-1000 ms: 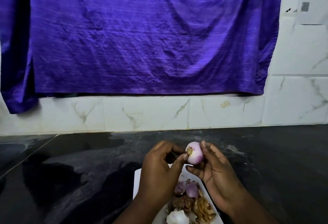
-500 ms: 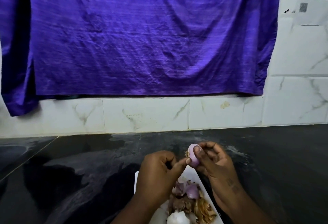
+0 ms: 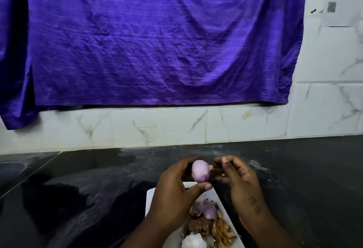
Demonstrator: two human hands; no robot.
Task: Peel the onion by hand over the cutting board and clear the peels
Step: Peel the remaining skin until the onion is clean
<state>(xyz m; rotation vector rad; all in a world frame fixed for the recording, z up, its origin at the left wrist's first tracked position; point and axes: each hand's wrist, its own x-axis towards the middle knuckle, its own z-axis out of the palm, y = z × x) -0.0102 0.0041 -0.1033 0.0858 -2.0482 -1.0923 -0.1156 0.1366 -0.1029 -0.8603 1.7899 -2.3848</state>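
- Whereas a second ago the onion [image 3: 200, 173] sat in the right hand [image 3: 238, 179], it is now carried by the left hand [image 3: 176, 194], gripped between curled fingers on its 12 o'clock side and the thumb on its 6 o'clock side.
- Its root end, earlier turned toward 9 o'clock, now faces 3 o'clock. There the right hand's bent thumb and forefinger pinch the brown root tuft, with the other fingers loosely curled.
- Held in the air, the onion hangs over the 12 o'clock edge of the cutting board [image 3: 152, 198] and touches neither the board nor the worktop [image 3: 78, 188].
- Its surface shows smooth and pale pink. Dry skin appears to remain only at the root, so peeling is judged nearly complete.
- Shed peels [image 3: 208, 228] lie heaped on the board toward 6 o'clock, beside a white peeled bulb [image 3: 193, 242]; clearing them is not yet done.
- Behind, at 12 o'clock, the purple cloth [image 3: 157, 41] hangs on the tiled wall [image 3: 157, 128], unchanged.
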